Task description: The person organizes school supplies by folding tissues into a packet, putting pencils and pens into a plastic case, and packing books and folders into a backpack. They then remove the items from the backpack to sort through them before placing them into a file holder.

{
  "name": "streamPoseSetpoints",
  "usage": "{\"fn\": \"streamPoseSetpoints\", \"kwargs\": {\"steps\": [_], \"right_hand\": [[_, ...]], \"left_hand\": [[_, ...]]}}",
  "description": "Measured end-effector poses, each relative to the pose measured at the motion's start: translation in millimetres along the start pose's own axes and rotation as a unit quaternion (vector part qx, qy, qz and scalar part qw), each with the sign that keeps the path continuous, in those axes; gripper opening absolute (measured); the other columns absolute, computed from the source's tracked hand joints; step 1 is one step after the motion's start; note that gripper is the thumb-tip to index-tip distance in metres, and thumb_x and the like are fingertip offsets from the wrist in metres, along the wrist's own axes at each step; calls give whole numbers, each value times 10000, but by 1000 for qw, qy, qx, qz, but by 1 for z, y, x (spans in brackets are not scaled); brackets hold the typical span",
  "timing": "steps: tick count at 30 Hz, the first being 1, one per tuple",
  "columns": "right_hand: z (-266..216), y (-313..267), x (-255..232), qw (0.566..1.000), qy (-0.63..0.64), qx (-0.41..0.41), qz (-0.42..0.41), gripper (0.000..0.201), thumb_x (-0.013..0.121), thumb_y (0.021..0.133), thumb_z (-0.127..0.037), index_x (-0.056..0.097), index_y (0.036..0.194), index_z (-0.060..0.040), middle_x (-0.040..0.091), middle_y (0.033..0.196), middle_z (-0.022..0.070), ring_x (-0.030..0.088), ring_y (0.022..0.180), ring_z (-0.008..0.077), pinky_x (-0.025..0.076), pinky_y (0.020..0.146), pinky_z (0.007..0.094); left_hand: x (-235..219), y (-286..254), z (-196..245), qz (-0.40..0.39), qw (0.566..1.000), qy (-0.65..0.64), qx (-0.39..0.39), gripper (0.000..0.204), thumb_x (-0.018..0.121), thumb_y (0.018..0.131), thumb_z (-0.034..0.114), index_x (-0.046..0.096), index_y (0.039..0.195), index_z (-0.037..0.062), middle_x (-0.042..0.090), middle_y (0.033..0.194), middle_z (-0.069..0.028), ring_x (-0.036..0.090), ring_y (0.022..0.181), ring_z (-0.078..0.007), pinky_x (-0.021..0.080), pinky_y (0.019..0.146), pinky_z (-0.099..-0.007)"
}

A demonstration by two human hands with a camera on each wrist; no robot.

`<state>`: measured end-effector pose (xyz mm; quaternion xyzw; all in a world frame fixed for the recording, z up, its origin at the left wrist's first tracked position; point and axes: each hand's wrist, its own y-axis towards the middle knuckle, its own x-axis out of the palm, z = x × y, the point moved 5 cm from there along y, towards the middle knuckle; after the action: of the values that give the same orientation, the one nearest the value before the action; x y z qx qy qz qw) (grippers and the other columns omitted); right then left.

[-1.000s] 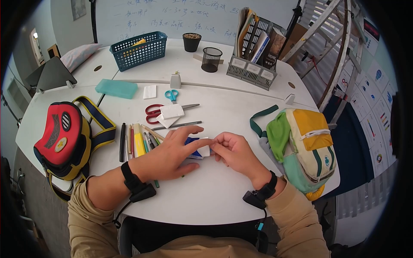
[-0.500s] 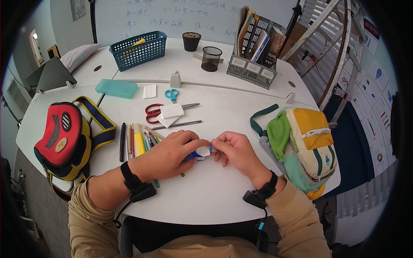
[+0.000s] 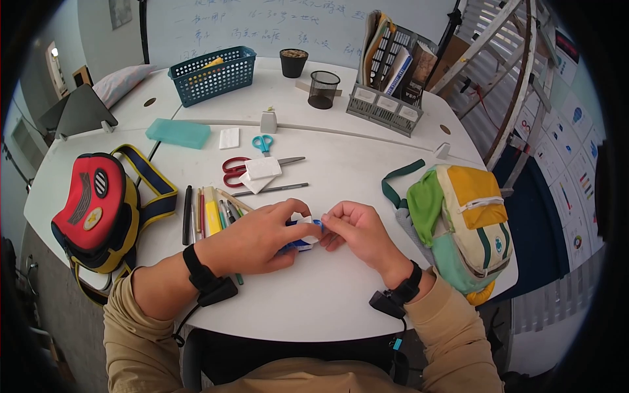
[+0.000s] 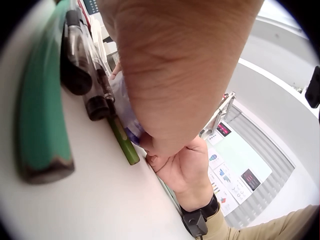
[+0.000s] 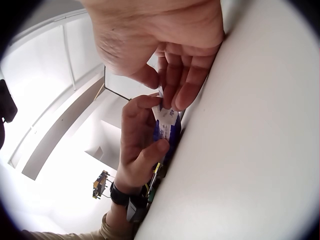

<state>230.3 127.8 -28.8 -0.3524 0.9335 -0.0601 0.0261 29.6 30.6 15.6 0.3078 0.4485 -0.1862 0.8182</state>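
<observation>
A small blue-and-white packet [image 3: 303,245] with a thin clear wrapping lies low over the table between the two hands. My left hand [image 3: 257,237] grips it from the left, thumb along the near side and forefinger bent over the top. From the right, my right hand [image 3: 359,230] pinches its right end between thumb and fingertips. The right wrist view shows white paper with blue print on the packet [image 5: 167,116]. Most of its left part is hidden under the left hand. Several pens and pencils [image 3: 211,216] lie beside the left hand.
Red-handled scissors [image 3: 234,171], smaller blue scissors [image 3: 263,141], white square pads [image 3: 263,168] and a grey pencil [image 3: 278,188] lie beyond the hands. A red bag [image 3: 92,203] stands left, a cream-and-green backpack [image 3: 472,223] right. Behind are a basket [image 3: 213,77] and file rack [image 3: 383,108].
The white part of the packet has lifted into a raised flap by the left forefinger, and more blue shows. My left fingers have bent further; the right hand keeps its pinch in nearly the same place.
</observation>
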Motion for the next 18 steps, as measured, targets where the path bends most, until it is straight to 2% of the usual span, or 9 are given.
{"fn": "streamPoseSetpoints", "kwargs": {"steps": [5,13,18], "right_hand": [[2,0,-1,1000,-4,-5,18,225,729,1149,-203,740,1085,13,806,937,90,791,826,153,654,737,292],[-4,-2,-1,1000,-20,-10,21,224,730,1151,-205,728,1082,8,805,922,88,777,799,138,645,712,287],[-8,-4,-1,999,-17,-26,22,214,728,1153,-198,720,1087,5,808,922,87,764,784,126,631,701,273]], "left_hand": [[-2,-1,0,5,1000,1,10,489,798,904,104,655,1366,173,589,1437,-203,728,1107,-410,611,986,-488],[0,-2,-2,-6,1000,18,19,450,804,906,109,647,1326,136,598,1411,-195,720,1137,-414,609,993,-487],[-3,-1,-6,26,998,-55,-20,469,815,896,97,642,1332,93,595,1405,-193,694,1199,-420,604,1026,-474]]}}
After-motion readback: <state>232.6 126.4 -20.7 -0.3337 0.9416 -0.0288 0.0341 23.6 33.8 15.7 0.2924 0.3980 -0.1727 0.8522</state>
